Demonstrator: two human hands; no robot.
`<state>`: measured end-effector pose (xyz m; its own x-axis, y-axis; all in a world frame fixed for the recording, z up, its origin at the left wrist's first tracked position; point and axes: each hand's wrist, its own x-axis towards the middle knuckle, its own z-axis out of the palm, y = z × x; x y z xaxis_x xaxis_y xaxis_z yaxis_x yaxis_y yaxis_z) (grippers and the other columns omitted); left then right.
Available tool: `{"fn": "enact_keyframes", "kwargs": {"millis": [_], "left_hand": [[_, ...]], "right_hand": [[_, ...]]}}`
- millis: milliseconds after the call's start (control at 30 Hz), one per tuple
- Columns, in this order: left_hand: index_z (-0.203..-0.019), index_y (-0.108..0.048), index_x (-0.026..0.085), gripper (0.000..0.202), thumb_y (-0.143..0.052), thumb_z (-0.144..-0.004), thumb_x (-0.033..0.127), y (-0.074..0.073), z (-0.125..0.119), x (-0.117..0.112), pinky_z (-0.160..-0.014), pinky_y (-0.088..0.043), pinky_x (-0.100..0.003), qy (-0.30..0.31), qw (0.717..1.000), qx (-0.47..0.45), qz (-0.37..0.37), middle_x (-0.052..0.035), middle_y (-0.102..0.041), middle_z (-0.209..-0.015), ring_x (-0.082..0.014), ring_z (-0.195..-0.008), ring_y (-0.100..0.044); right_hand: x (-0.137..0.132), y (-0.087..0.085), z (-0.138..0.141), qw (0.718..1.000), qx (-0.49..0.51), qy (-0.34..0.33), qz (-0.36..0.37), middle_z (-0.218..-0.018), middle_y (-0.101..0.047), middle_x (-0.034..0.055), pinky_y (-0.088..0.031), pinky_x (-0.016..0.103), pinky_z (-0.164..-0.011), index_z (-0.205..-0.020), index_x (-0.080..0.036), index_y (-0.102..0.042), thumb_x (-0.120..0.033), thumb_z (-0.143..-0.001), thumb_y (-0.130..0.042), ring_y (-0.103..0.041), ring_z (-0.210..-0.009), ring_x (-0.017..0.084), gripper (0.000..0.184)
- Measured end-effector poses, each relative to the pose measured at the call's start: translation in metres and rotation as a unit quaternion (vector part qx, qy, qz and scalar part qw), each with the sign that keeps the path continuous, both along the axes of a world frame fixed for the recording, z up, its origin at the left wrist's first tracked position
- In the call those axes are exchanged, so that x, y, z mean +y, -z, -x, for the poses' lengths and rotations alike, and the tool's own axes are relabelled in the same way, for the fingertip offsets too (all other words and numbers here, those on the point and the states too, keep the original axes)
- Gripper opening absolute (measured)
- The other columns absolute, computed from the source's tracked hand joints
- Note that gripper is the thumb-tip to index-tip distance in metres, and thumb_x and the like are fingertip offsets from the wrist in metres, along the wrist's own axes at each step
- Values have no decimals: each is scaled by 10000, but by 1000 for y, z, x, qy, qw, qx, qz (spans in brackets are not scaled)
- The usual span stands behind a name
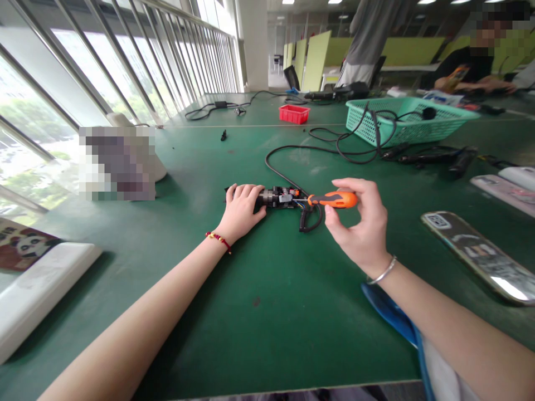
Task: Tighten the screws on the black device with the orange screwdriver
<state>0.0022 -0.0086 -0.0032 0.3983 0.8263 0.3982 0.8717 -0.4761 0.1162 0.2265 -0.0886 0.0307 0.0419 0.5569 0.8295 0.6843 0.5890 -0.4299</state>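
My left hand (244, 207) is wrapped over a black cylindrical electric device (271, 197) and presses it against the green table. The device's right end is open, showing a grey part, coloured wires and a coiled cord sleeve (302, 220). An orange and dark grey screwdriver (334, 199) lies level, its thin shaft reaching into that open end. My right hand (363, 220) is around the screwdriver's handle, thumb below and index finger stretched loosely above it. The handle's butt is close to the palm; the other fingers are partly hidden.
A black cable (276, 149) runs from the device to a green basket (412, 125). Behind stands a small red basket (293, 114). A phone (480, 256) lies at right, a white box (45, 289) at left. Another person (470, 72) sits at the far right.
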Motion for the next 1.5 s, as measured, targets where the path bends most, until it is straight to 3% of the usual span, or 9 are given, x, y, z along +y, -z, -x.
{"fn": "enact_keyframes", "kwargs": {"millis": [133,367,533,733,933,1133,1300,1367,1500], "left_hand": [[-1231,-500,184,398,-471,-853,308,0,0,0,-1128,-202,-478,2,1000,-2,-2,-89,-571,-1233,-263,-1199,-463],[-1228,-503,187,397,-474,-849,305,0,0,0,-1129,-206,-477,0,1000,-5,0,-91,-572,-1226,-263,-1200,-462],[-1232,-501,184,405,-471,-848,312,0,0,0,-1128,-204,-477,1,1000,-3,-1,-90,-570,-1225,-263,-1198,-459],[-1235,-499,189,410,-475,-844,310,-1,0,-1,-1130,-202,-477,1,1000,-6,2,-92,-566,-1221,-264,-1197,-459],[-1237,-493,191,409,-466,-849,316,-1,0,-1,-1130,-199,-478,2,1000,-4,2,-91,-566,-1232,-266,-1201,-456],[-1234,-494,187,404,-467,-853,319,-1,0,-1,-1130,-197,-473,2,1000,-1,0,-91,-570,-1229,-263,-1199,-459],[-1234,-493,191,403,-465,-851,315,-1,0,-1,-1130,-197,-471,1,1000,0,1,-87,-570,-1229,-261,-1202,-458],[-1234,-495,188,403,-464,-851,311,0,0,-1,-1130,-198,-473,2,1000,-2,0,-89,-571,-1228,-262,-1201,-460],[-1232,-498,183,405,-468,-848,309,-1,0,-1,-1129,-202,-481,2,1000,-4,1,-97,-569,-1228,-267,-1201,-459]], "right_hand": [[-2,-1,2,1000,-16,16,18,-632,-618,-18,-504,313,-681,-829,-238,-607,-273,-755,-630,-589,-684,177,85],[-1,0,2,1000,0,-9,-2,-938,-651,38,-516,333,-743,-1022,-226,-578,-247,-748,-624,-623,-808,187,278],[-2,-1,2,999,-8,-4,51,-626,-586,-23,-499,301,-649,-870,-230,-600,-274,-760,-626,-587,-657,168,121],[0,0,1,999,4,-35,-13,-989,-631,53,-524,335,-753,-1091,-215,-546,-197,-729,-623,-623,-850,193,371],[-2,-1,2,999,-11,5,50,-605,-586,-26,-503,305,-647,-832,-235,-599,-277,-757,-625,-586,-642,167,90],[0,-1,0,1000,11,-16,-3,-989,-634,58,-517,338,-752,-1076,-210,-554,-211,-725,-622,-624,-832,192,357],[-1,-2,0,998,-4,8,64,-584,-545,-33,-493,306,-651,-876,-226,-601,-275,-754,-629,-573,-637,167,135],[-1,-2,0,999,3,7,51,-663,-586,-17,-504,318,-668,-938,-222,-596,-268,-746,-635,-589,-675,172,202],[2,-1,-1,1000,28,-5,2,-1051,-623,80,-528,366,-768,-1111,-206,-538,-222,-733,-626,-627,-865,203,389]]}}
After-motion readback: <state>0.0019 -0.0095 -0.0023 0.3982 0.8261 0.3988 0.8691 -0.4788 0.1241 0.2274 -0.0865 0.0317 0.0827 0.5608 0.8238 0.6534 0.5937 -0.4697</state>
